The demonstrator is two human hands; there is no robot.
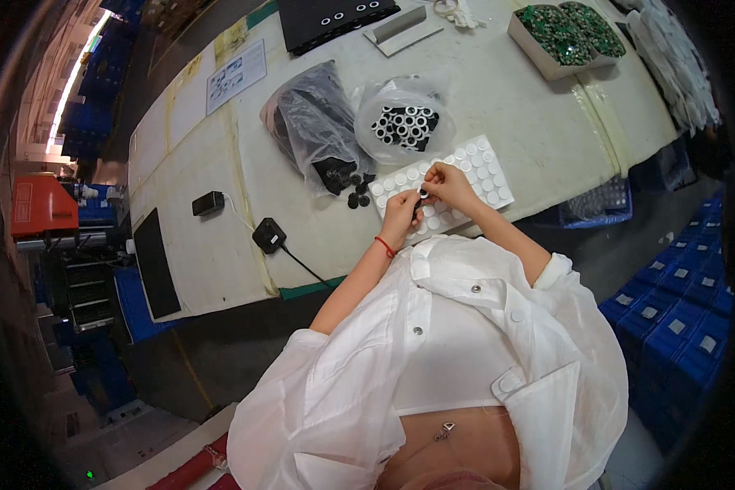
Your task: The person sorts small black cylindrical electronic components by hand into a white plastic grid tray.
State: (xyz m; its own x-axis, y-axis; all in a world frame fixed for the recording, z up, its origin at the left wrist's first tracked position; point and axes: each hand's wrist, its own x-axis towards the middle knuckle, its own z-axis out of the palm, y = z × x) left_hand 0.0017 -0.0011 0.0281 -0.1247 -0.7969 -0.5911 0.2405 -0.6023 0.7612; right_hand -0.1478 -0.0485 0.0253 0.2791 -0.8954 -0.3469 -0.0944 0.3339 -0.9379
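Close together over a white sheet bearing rows of round white discs, my two hands meet at their fingertips. My left hand, with a red band at its wrist, is closed on small black round pieces. Pinched in my right hand is a small black-and-white ring, held against the left fingers. Its finer details are too small to make out. Just left of the sheet lie several loose black discs, spilling from a clear plastic bag. Behind the sheet, another open bag contains many black-and-white rings.
A box of green circuit boards stands at the back right. Left of the bags are a black square device with a cable and a small black box. A printed sheet lies farther back. Blue crates stand at right.
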